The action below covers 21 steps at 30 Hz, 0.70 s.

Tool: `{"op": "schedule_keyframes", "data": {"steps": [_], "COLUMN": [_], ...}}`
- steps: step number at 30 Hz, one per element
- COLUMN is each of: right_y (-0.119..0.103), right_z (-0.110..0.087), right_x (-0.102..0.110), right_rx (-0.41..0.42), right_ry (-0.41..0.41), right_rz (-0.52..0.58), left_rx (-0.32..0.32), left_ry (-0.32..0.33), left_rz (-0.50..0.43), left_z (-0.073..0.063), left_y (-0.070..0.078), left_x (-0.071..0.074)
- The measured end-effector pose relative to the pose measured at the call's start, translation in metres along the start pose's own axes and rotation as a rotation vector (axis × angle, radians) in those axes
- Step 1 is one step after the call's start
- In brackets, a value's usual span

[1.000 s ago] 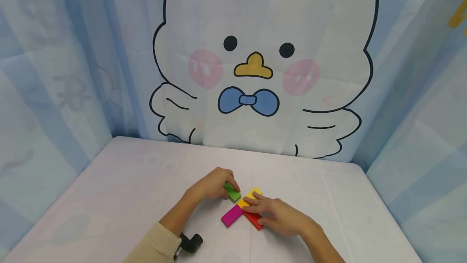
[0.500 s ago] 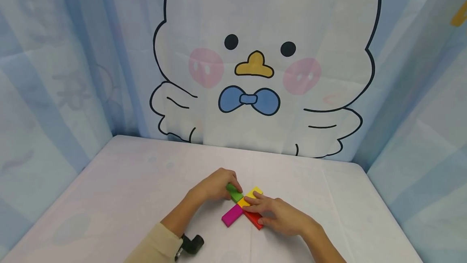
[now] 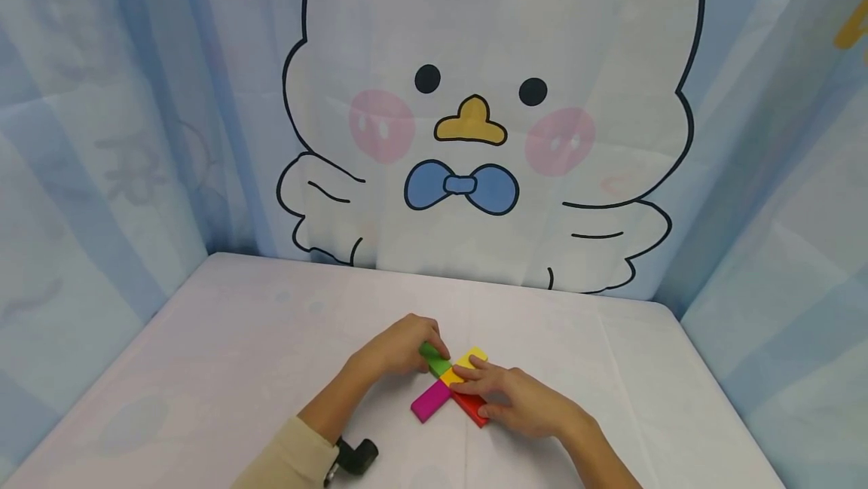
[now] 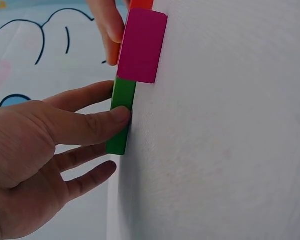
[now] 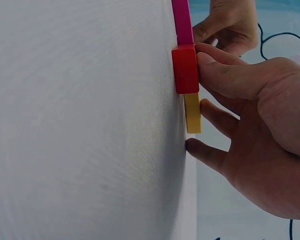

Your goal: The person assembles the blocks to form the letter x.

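Four rectangular blocks lie on the table in a cross shape, their inner ends meeting. My left hand (image 3: 405, 343) pinches the green block (image 3: 434, 360) at the upper left, the thumb on its near side in the left wrist view. The green block's inner end meets the yellow block (image 3: 478, 354) and the magenta block (image 3: 430, 401). My right hand (image 3: 518, 401) lies over the right side with fingers extended, fingertips on the yellow block. In the right wrist view its thumb touches the red block (image 5: 186, 70), which the hand partly covers in the head view.
A white cloth covers the table (image 3: 271, 338). Behind it hangs a curtain (image 3: 488, 240) printed with a cartoon bird, and blue-white curtains flank both sides. A black device (image 3: 357, 456) is strapped at my left wrist, by the beige sleeve (image 3: 291, 455).
My left hand has moved the green block slightly right, closing the gap to the yellow and magenta blocks. During the last half second little moves. The right hand stays in place.
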State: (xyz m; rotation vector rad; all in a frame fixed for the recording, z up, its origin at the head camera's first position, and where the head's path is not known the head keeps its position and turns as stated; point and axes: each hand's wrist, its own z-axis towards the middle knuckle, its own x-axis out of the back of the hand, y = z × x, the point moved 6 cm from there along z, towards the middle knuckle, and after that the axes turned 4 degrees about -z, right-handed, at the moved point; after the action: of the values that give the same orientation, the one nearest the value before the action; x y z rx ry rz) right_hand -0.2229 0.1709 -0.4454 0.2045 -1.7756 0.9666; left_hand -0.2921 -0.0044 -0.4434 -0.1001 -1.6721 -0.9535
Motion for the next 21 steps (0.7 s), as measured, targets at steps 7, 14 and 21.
{"op": "schedule_keyframes", "data": {"steps": [7, 14, 21], "right_y": [-0.001, -0.002, -0.002], "right_z": [0.000, 0.003, 0.004], "right_x": [0.002, 0.001, 0.006], "right_rx": [0.005, 0.015, 0.004], "right_ry": [-0.003, 0.014, 0.019], "right_rz": [0.000, -0.026, -0.004], "left_rx": [0.006, 0.025, 0.042], "left_ry": [0.000, -0.018, -0.001], "left_rz": [-0.008, -0.031, 0.000], "left_z": [0.000, -0.003, -0.012], "left_y": [0.001, -0.001, 0.000], "left_x": [0.000, 0.001, 0.007]}}
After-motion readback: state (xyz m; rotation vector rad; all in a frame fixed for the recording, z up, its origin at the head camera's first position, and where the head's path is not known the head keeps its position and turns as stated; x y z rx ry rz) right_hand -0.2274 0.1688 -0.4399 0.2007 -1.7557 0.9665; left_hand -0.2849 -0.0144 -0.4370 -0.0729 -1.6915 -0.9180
